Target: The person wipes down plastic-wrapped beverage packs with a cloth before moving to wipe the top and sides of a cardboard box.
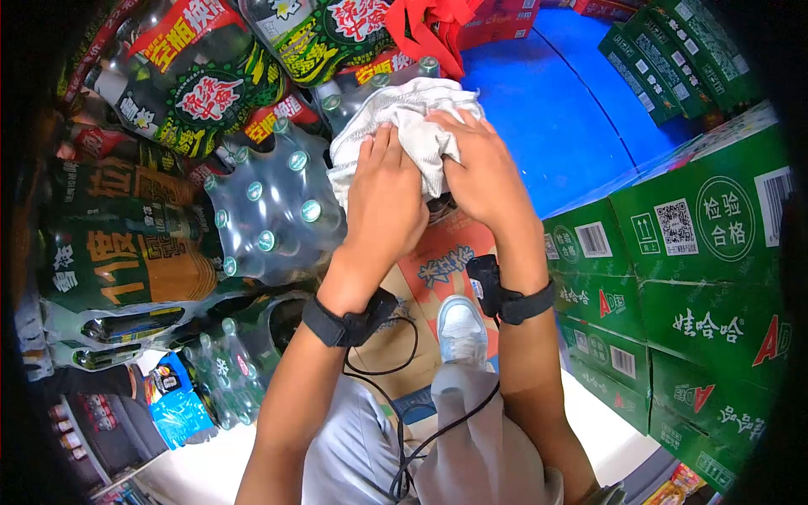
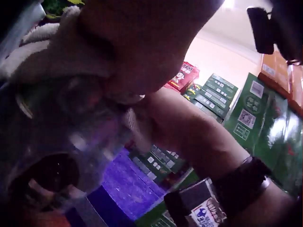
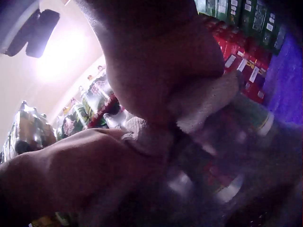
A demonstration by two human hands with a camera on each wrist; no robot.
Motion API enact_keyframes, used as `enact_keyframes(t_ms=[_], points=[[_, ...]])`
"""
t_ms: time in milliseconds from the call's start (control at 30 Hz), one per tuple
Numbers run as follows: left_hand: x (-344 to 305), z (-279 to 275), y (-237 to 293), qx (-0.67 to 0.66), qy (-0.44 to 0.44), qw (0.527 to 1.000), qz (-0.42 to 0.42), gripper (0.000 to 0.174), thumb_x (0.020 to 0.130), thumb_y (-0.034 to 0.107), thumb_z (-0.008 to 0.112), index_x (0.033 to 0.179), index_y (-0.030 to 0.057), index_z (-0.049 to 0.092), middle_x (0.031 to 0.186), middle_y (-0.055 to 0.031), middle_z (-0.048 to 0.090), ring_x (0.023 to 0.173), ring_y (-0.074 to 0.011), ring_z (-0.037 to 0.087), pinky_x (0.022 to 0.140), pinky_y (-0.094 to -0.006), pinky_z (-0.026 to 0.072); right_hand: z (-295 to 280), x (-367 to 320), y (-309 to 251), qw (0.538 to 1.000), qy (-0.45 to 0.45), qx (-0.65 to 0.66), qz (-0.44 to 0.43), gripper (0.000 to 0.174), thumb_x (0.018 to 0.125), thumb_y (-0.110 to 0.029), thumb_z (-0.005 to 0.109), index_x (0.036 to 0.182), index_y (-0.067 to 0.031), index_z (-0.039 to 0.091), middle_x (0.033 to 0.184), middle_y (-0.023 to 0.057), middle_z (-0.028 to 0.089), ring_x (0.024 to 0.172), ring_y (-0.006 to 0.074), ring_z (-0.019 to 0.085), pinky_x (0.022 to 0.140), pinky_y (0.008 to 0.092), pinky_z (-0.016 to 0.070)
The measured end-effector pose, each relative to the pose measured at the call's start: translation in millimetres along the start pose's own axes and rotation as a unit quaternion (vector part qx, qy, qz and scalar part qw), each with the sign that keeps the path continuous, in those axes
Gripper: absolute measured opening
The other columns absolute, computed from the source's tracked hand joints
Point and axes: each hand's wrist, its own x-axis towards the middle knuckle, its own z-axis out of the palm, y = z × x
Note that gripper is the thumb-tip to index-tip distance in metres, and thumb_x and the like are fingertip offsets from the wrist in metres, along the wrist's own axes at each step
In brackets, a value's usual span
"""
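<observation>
In the head view, a crumpled white cloth [image 1: 379, 114] lies over the top of a shrink-wrapped pack of bottles, with a few pale caps [image 1: 427, 66] showing at its far edge. My left hand [image 1: 387, 189] rests on the cloth's near left part, fingers stretched forward. On its right part, my right hand [image 1: 488, 168] presses with fingers extended over the folds. Both thumbs are hidden from above. Clear plastic wrap with a dark round bottle base [image 2: 52, 175] shows below the cloth [image 2: 57, 52] in the left wrist view. The right wrist view shows cloth folds [image 3: 208, 101] under the hand.
Left stands another wrapped pack of green-capped bottles [image 1: 273, 202], with large dark bottle packs [image 1: 202, 93] behind it. Green cartons [image 1: 707, 227] are stacked on the right. A blue surface [image 1: 547, 109] lies beyond. Cables [image 1: 404, 454] hang across my legs.
</observation>
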Motion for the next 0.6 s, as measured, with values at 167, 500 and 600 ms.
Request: enact_keyframes(t_ms=[167, 500, 600], points=[[15, 1, -24, 0.005, -0.006, 0.997, -0.075, 0.046, 0.07, 0.003, 0.059, 0.11, -0.0187, 0.06, 0.126, -0.0374, 0.054, 0.128, -0.0458, 0.048, 0.114, -0.0475, 0.0321, 38, 35, 3, 0.998, -0.006, -0.063, -0.001, 0.053, 0.081, -0.003, 0.05, 0.134, 0.001, 0.054, 0.141, 0.0236, 0.051, 0.136, 0.0455, 0.038, 0.117, 0.0489, 0.0255], [-21, -5, 8, -0.029, 0.06, 0.992, -0.107, 0.046, 0.065, -0.004, 0.057, 0.108, -0.0189, 0.06, 0.118, -0.0371, 0.058, 0.122, -0.0496, 0.05, 0.111, -0.0502, 0.0349, 13, 11, -8, 0.99, -0.118, 0.076, -0.035, 0.056, 0.076, -0.001, 0.05, 0.132, -0.0025, 0.057, 0.135, 0.0231, 0.056, 0.133, 0.0398, 0.044, 0.114, 0.0453, 0.0322], [-10, -7, 6, -0.108, 0.037, 0.993, -0.027, 0.045, 0.065, -0.006, 0.056, 0.108, -0.0173, 0.06, 0.121, -0.0366, 0.056, 0.123, -0.0493, 0.048, 0.111, -0.0514, 0.034, -7, -6, -3, 0.997, -0.079, 0.001, -0.008, 0.056, 0.077, -0.001, 0.05, 0.133, -0.003, 0.056, 0.135, 0.0234, 0.055, 0.134, 0.0393, 0.044, 0.114, 0.0478, 0.0312]])
